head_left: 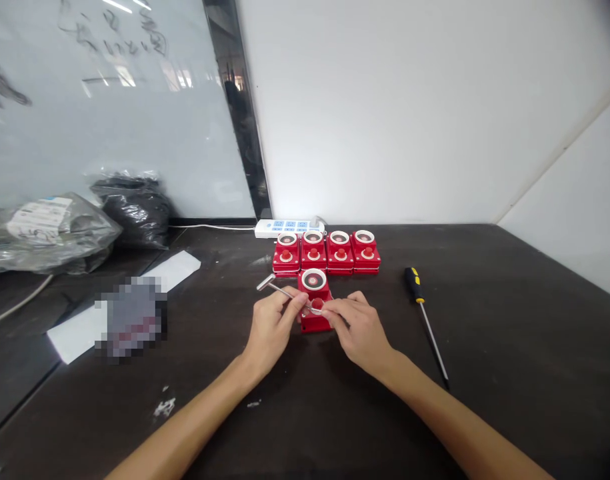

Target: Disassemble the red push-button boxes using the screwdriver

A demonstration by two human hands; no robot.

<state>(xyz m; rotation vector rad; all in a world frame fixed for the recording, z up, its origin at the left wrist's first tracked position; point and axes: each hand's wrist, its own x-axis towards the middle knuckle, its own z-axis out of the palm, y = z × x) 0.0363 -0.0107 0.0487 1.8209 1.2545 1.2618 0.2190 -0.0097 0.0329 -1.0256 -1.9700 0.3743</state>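
A small metal hammer [279,289] with a T-shaped head slants across the front red alarm box [315,325]. My left hand [277,320] is closed, pinching its thin handle between thumb and fingers. At the handle's lower end my right hand [357,327] is closed in a pinch over the box; whether it grips the handle tip or a small part attached there is hard to make out. The front box has a round white-rimmed sounder on top and a red knob below, partly covered by my fingers.
Behind stands a row of several similar red boxes [340,257], with a white power strip [285,229] behind them. A screwdriver [427,320] lies at the right. On the left are a white strip [79,331], a blurred-out item [135,317] and plastic bags [135,207].
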